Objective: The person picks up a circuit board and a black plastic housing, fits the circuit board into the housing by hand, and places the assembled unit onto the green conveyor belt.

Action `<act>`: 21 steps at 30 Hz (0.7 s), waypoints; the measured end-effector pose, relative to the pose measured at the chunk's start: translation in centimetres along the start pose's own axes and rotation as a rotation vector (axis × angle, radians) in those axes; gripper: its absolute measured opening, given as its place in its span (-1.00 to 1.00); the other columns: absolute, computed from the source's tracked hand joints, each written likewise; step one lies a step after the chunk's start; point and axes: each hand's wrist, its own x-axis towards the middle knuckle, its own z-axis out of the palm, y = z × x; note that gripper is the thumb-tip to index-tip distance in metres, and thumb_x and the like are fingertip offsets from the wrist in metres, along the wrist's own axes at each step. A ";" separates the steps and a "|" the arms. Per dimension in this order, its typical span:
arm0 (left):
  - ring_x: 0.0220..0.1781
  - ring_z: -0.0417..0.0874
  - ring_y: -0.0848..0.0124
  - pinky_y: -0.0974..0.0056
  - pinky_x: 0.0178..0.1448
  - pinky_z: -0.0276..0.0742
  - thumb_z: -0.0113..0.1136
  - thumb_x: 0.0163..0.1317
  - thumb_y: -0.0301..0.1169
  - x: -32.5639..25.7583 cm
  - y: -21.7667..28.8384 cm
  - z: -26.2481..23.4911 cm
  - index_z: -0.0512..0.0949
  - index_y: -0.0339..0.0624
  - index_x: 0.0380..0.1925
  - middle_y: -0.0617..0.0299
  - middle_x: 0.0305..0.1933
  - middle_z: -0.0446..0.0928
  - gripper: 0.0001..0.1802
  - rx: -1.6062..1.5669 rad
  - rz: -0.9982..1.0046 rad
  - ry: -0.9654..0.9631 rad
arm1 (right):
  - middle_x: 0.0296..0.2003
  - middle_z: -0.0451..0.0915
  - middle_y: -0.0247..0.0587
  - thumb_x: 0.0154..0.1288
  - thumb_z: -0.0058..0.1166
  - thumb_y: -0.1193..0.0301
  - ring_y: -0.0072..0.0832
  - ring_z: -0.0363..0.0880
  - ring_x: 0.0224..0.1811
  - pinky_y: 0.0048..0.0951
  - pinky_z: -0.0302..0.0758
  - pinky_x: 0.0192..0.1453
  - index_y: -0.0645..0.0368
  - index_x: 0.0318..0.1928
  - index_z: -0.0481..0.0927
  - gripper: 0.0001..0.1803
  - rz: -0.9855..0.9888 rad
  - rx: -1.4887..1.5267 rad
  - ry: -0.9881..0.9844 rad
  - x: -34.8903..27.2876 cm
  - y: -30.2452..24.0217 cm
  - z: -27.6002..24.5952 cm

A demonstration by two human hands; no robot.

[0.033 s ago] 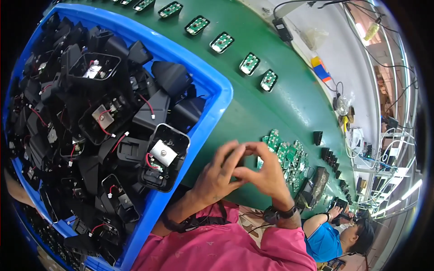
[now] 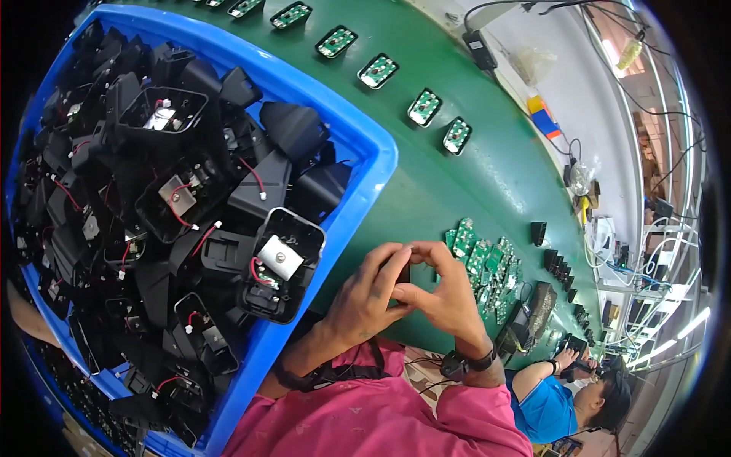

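My left hand (image 2: 365, 297) and my right hand (image 2: 448, 295) meet over the near edge of the green table (image 2: 415, 202). Their fingers are curled, fingertips together, around a small dark piece (image 2: 404, 276) that they mostly hide, so its kind cannot be made out. Just beyond my right hand lies a loose heap of green circuit boards (image 2: 491, 263). To the left of my left hand, a black plastic housing (image 2: 311, 238) with a silver metal block and a red wire rests on top of others at the bin's edge.
A large blue bin (image 2: 378, 156) full of black housings fills the left side. Black trays with green boards (image 2: 425, 107) form a curved row on the table. Small black parts (image 2: 560, 266) line up at right, near a black wrapped bundle (image 2: 537, 312). A co-worker in blue (image 2: 544, 404) sits beyond.
The whole view has shifted very slightly. My hands stay together in nearly the same pose, and a little more of the dark piece shows between the fingers.
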 end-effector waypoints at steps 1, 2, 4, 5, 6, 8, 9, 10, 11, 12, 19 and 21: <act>0.12 0.58 -0.01 0.10 0.16 0.58 0.59 -0.19 -0.47 -0.3 0.1 -0.2 0.31 -0.27 0.29 -0.09 0.23 0.39 -0.04 -0.004 -0.043 0.008 | -0.08 0.62 -0.05 0.05 0.43 0.27 -0.30 0.59 0.02 -0.30 0.46 0.14 0.30 0.13 0.48 -0.33 -0.005 -0.003 0.017 -0.2 -0.3 0.1; 0.12 0.58 -0.01 0.10 0.16 0.58 0.59 -0.19 -0.47 -0.4 0.1 -0.6 0.31 -0.27 0.29 -0.09 0.23 0.39 -0.04 0.000 -0.050 0.006 | -0.06 0.62 0.01 0.10 0.41 0.26 -0.22 0.60 0.02 -0.28 0.48 0.11 0.29 0.13 0.47 -0.36 -0.007 -0.007 0.033 -0.3 -0.6 0.0; 0.13 0.59 0.03 0.12 0.17 0.58 0.59 -0.20 -0.46 -0.4 0.1 -1.3 0.36 -0.29 0.24 -0.08 0.17 0.46 -0.09 -0.038 -0.146 0.063 | -0.12 0.67 -0.03 0.18 0.34 0.31 -0.27 0.63 -0.06 -0.33 0.50 0.02 0.30 0.09 0.51 -0.47 -0.085 -0.114 0.090 -0.5 -0.6 0.0; 0.13 0.60 0.06 0.13 0.18 0.57 0.61 -0.23 -0.45 -0.5 -0.1 -1.3 0.39 -0.30 0.23 -0.06 0.13 0.51 -0.08 -0.031 -0.149 0.064 | -0.22 0.67 -0.09 0.19 0.33 0.30 -0.36 0.63 -0.13 -0.37 0.50 -0.04 0.30 0.06 0.55 -0.51 0.028 -0.037 -0.021 -1.0 -0.4 -0.4; 0.13 0.60 0.06 0.13 0.18 0.57 0.61 -0.23 -0.45 -0.5 -0.1 -1.4 0.39 -0.30 0.23 -0.06 0.13 0.51 -0.08 -0.037 -0.147 0.065 | -0.32 0.67 -0.14 0.21 0.31 0.29 -0.45 0.63 -0.21 -0.41 0.51 -0.09 0.31 0.03 0.58 -0.55 0.140 0.040 -0.132 -1.2 -0.3 -0.6; 0.14 0.60 0.06 0.13 0.18 0.57 0.61 -0.23 -0.44 -0.4 -0.1 -1.8 0.39 -0.29 0.23 -0.05 0.16 0.50 -0.08 -0.113 -0.153 0.000 | -0.44 0.67 -0.20 0.25 0.26 0.38 -0.51 0.62 -0.36 -0.47 0.50 -0.25 0.32 -0.11 0.65 -0.72 0.145 0.034 -0.128 -1.3 -0.4 -0.7; 0.14 0.60 0.06 0.13 0.18 0.57 0.61 -0.23 -0.44 -0.6 -0.2 -1.8 0.39 -0.29 0.23 -0.05 0.16 0.50 -0.08 -0.118 -0.151 0.001 | -0.44 0.66 -0.23 0.25 0.25 0.41 -0.55 0.61 -0.39 -0.50 0.49 -0.29 0.32 -0.14 0.65 -0.76 0.197 0.064 -0.129 -1.3 -0.1 -0.9; 0.14 0.60 0.06 0.13 0.19 0.57 0.62 -0.23 -0.43 -0.8 -0.3 -1.7 0.40 -0.29 0.23 -0.06 0.15 0.50 -0.08 -0.098 -0.168 -0.033 | -0.45 0.66 -0.26 0.26 0.23 0.44 -0.59 0.60 -0.42 -0.53 0.48 -0.32 0.32 -0.17 0.66 -0.80 0.248 0.094 -0.130 -1.4 0.2 -1.1; 0.15 0.59 0.06 0.13 0.20 0.56 0.62 -0.24 -0.42 -0.9 -0.4 -1.8 0.40 -0.28 0.23 -0.06 0.15 0.50 -0.08 -0.077 -0.184 -0.067 | -0.46 0.65 -0.31 0.29 0.20 0.47 -0.64 0.59 -0.45 -0.57 0.46 -0.36 0.32 -0.21 0.66 -0.85 0.231 0.121 -0.105 -1.5 0.6 -1.2; 0.15 0.59 0.06 0.13 0.20 0.56 0.62 -0.24 -0.42 -0.8 -0.4 -1.9 0.40 -0.28 0.23 -0.06 0.15 0.50 -0.08 -0.080 -0.182 -0.065 | -0.46 0.65 -0.31 0.29 0.20 0.47 -0.64 0.59 -0.45 -0.57 0.46 -0.36 0.32 -0.21 0.66 -0.85 0.231 0.117 -0.104 -1.7 0.9 -1.6; -0.01 0.68 0.31 0.26 0.00 0.68 0.68 -0.22 -0.32 -1.2 -0.4 -1.8 0.38 -0.30 0.23 0.02 0.05 0.57 -0.04 -0.201 -0.345 -0.006 | -0.50 0.51 -0.13 0.15 0.34 0.21 -0.12 0.50 -0.44 -0.17 0.43 -0.29 0.30 -0.31 0.61 -0.64 0.127 -0.722 0.458 -1.0 5.1 -3.9; -0.04 0.69 0.36 0.29 -0.04 0.69 0.68 -0.23 -0.31 -1.3 -0.5 -1.8 0.38 -0.31 0.22 0.04 0.04 0.58 -0.04 -0.204 -0.343 -0.036 | -0.54 0.51 -0.16 0.14 0.36 0.20 -0.21 0.49 -0.48 -0.23 0.42 -0.33 0.31 -0.28 0.62 -0.62 0.196 -0.750 0.435 -0.5 5.8 -3.7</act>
